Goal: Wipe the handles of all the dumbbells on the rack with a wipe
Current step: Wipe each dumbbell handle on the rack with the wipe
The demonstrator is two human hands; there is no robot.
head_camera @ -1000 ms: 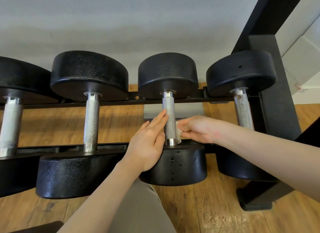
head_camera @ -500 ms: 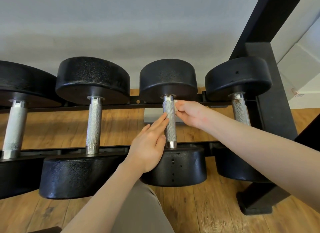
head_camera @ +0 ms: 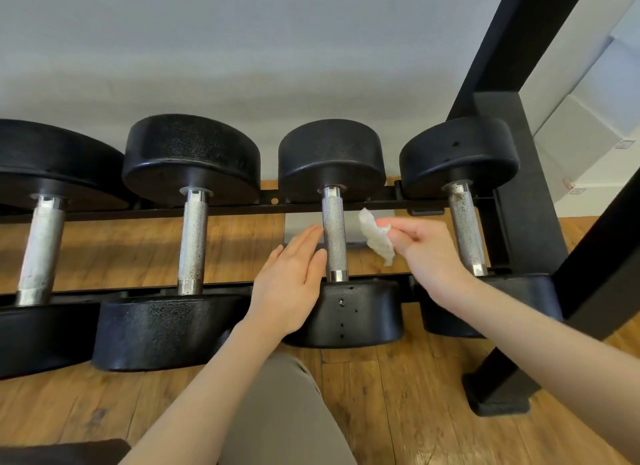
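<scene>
Right hand point(head_camera: 427, 248) pinches the crumpled wipe point(head_camera: 376, 237) just right of the third dumbbell's handle point(head_camera: 335, 238), clear of it; left hand point(head_camera: 289, 279), fingers straight, touches that handle's left side.

The dumbbell heads point(head_camera: 331, 155) are black with a pebbled, faintly sheened coating, rough-looking rather than smooth. The handle point(head_camera: 334, 238) of the third dumbbell is silvery metal, finely knurled along its grip and polished bright at the collar near its lower end. The rightmost handle point(head_camera: 465, 229) carries the same knurling but looks duller, flecked with brownish spots (rust or grime, cannot tell which). The far-left handle point(head_camera: 38, 246) appears paler and smoother. The wipe point(head_camera: 377, 239) is thin, crumpled white cloth or paper, slightly translucent. The rack point(head_camera: 519, 201) is matt black metal. The floor point(head_camera: 398, 405) is warm brown wood planking with visible grain and a low sheen.
</scene>
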